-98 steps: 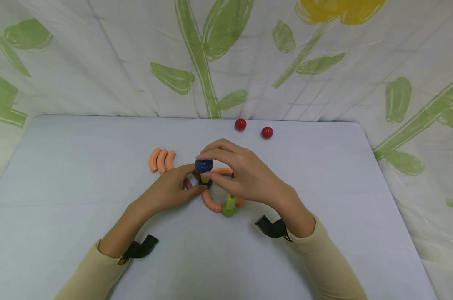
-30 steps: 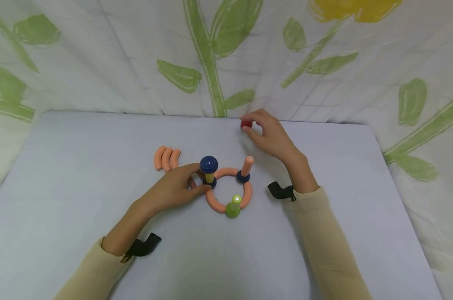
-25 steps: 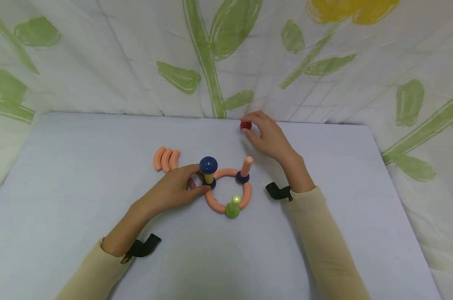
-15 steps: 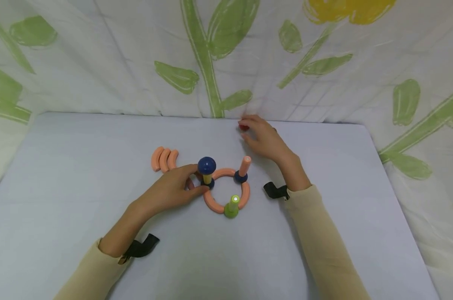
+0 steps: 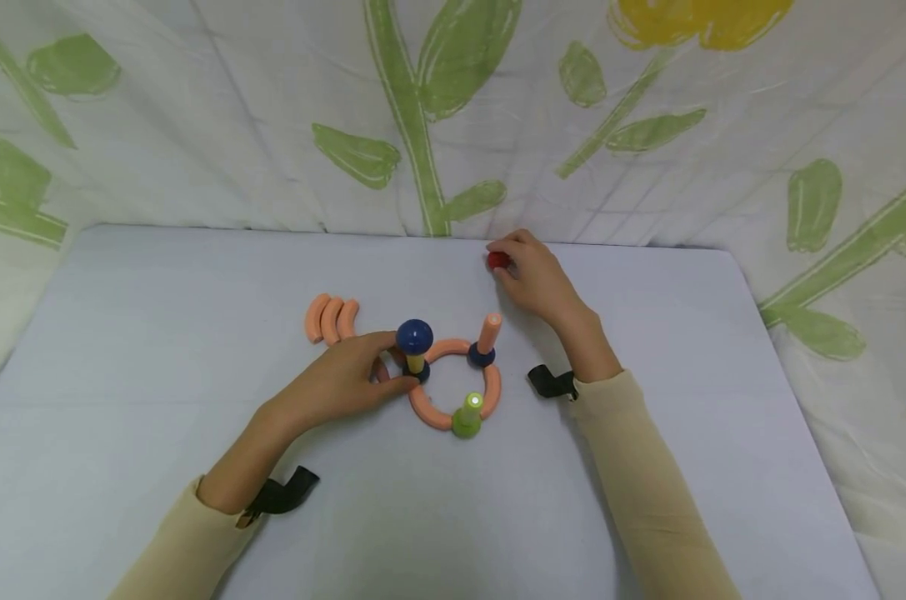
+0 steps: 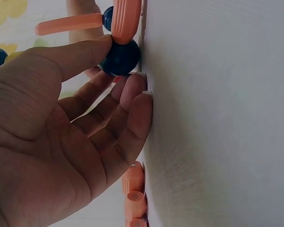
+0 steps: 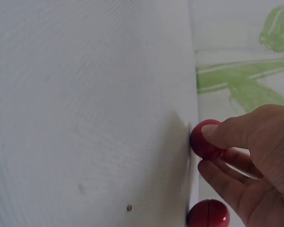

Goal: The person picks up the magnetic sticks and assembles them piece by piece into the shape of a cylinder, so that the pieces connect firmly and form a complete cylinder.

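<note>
My right hand (image 5: 537, 279) pinches a red ball (image 5: 498, 261) near the table's back edge. In the right wrist view the thumb presses on that red ball (image 7: 207, 139), and a second red ball (image 7: 209, 215) lies below it. My left hand (image 5: 340, 377) holds the dark blue ball (image 6: 120, 57) at the left of a ring of curved orange pieces (image 5: 428, 412). A short yellow rod (image 5: 416, 363) stands on that held ball, topped by another blue ball (image 5: 414, 337). An orange rod (image 5: 490, 333) and a light green rod (image 5: 473, 407) stand on the ring's other balls.
Several loose curved orange pieces (image 5: 331, 319) lie to the left of the ring, partly behind the left hand. A white cloth (image 5: 257, 125) with painted green leaves hangs along the table's (image 5: 648, 317) back edge. Black wrist cameras (image 5: 552, 382) sit on both wrists.
My right hand has left the blue ball atop the yellow rod and reached the red ball at the back, shifting it slightly toward me. The left hand has stayed at the ring.
</note>
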The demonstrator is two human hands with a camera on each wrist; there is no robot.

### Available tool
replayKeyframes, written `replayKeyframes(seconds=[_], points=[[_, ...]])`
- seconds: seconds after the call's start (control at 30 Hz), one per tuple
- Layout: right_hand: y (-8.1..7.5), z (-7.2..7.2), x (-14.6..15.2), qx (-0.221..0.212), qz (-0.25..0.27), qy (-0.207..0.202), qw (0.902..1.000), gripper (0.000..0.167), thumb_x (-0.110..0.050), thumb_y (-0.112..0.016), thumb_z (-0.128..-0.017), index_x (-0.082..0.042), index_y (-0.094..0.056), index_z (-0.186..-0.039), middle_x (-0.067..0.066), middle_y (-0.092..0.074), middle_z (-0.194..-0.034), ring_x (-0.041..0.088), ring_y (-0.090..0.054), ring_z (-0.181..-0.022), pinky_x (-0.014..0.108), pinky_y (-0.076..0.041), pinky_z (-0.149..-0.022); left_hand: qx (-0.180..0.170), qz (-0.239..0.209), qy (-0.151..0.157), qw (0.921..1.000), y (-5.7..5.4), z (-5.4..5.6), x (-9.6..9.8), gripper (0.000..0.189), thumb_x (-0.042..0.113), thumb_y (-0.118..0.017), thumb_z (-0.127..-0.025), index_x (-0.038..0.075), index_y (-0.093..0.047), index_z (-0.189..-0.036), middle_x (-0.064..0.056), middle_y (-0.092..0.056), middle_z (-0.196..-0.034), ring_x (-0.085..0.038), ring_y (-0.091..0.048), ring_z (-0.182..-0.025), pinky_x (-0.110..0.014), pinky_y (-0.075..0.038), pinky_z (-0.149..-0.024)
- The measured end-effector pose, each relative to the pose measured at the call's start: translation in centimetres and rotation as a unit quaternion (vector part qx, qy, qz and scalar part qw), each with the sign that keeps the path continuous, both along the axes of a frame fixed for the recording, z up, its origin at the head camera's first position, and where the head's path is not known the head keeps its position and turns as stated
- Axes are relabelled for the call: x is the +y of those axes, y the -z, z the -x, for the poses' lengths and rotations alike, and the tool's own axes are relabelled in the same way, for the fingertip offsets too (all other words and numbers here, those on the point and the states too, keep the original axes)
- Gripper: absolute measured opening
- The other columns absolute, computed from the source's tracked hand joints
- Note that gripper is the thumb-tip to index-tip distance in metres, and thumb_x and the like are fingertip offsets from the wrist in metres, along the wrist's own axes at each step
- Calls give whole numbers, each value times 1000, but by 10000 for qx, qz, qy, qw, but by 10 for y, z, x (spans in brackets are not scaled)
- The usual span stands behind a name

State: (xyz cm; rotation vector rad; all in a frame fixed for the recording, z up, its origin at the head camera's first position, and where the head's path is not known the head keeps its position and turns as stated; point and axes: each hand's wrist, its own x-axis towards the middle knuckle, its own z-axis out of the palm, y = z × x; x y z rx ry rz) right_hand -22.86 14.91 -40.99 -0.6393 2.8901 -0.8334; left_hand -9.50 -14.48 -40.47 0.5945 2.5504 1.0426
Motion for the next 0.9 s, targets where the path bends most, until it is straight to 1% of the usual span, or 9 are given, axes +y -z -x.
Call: replayKeyframes(seconds=[0.17, 0.37, 0.53, 0.73, 0.9], points=[[0, 0, 0, -11, 40, 35, 10000, 39, -7, -67, -101, 0, -66, -139, 22, -61, -140, 36, -66, -124, 46, -54, -107, -80, 42, 25, 10000, -1, -1, 0, 25, 31, -81, -95, 25, -69, -115, 9, -75, -102, -8, -66, -80, -26, -52, -71], [0, -1, 2, 5, 96, 68, 9999, 39, -8, -73, -98, 0, -68, -136, 21, -65, -136, 35, -66, -122, 47, -54, -106, -4, -4, 96, 10000, 0, -3, 0, 25, 31, -82, -94, 24, -69, -114, 8, -74, -102, -7, -66, -81, -26, -53, -72], [-2, -1, 5, -79, 146, 82, 9998, 38, -8, -73, -98, 1, -68, -135, 23, -65, -135, 35, -67, -120, 47, -55, -106, -3, -14, 147, 9999, 0, -3, 0, 25, 31, -83, -93, 24, -70, -113, 8, -74, -101, -8, -65, -80, -25, -52, -72], [-13, -2, 10, -163, 475, 170, 9986, 38, -7, -72, -99, 2, -67, -135, 23, -64, -133, 34, -68, -120, 45, -58, -105, -44, 9, 231, 9997, -1, -3, -1, 24, 31, -82, -94, 25, -69, -113, 9, -74, -99, -6, -66, -80, -25, -53, -73], [-26, -7, 11, -75, 953, 38, 9954, 37, -8, -74, -98, 0, -67, -134, 20, -63, -130, 33, -71, -118, 44, -60, -102, -62, 44, 264, 9996, -3, -4, 0, 22, 30, -82, -94, 26, -69, -112, 11, -73, -96, -6, -66, -80, -25, -53, -73]])
